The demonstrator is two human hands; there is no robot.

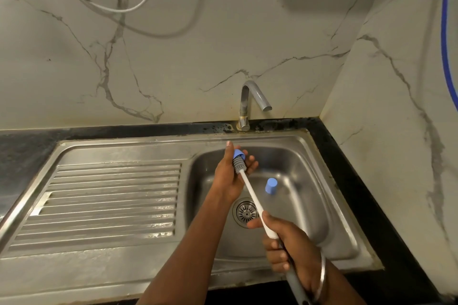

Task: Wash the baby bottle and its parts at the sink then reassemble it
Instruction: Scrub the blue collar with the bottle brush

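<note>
Over the sink basin my left hand (229,176) holds a small blue bottle part (239,154), with the fingers curled round it. A grey ribbed brush head (238,165) lies against that part and partly hides it. The brush's long white shaft (252,194) runs down to my right hand (290,247), which grips its handle. A second blue part, a cap (271,186), stands on the basin floor, right of my left hand. The bottle body is not in view.
The steel sink (329,210) has a round drain strainer (246,211) below the brush shaft. A ribbed draining board (111,200) lies to the left. The tap (250,104) stands behind the basin, with no water running. A black counter edge (352,168) borders the right side by the marble wall.
</note>
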